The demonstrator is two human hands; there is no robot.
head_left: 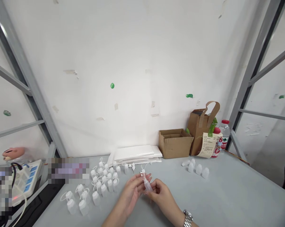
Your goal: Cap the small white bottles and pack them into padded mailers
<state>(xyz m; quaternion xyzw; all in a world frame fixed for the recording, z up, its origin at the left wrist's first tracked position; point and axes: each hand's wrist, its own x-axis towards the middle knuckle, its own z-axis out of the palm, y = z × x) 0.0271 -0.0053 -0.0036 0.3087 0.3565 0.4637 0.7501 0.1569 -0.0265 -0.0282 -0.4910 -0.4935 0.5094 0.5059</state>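
Note:
Between my two hands a small translucent plastic squeeze bottle (pixel 147 185) is held at a tilt, with a white nozzle and cap at its upper end. My left hand (pixel 133 189) has its fingers closed around the nozzle end. Lower down, my right hand (pixel 160 190) pinches the bottle's body between thumb and fingers. To the left stand several similar bottles (pixel 103 190) with white tops and thin looped straps. A few small white cap pieces (pixel 133 166) lie behind my hands. Over on the right, several small bottles (pixel 198 169) show no straps, and one lies on its side.
White padded envelopes (pixel 137 153) are stacked against the wall. An open cardboard box (pixel 175 145), a brown paper bag (pixel 196 129) and a red-capped drink bottle (pixel 224 132) stand at the back right. A power strip (pixel 30 179) with cables is at the left.

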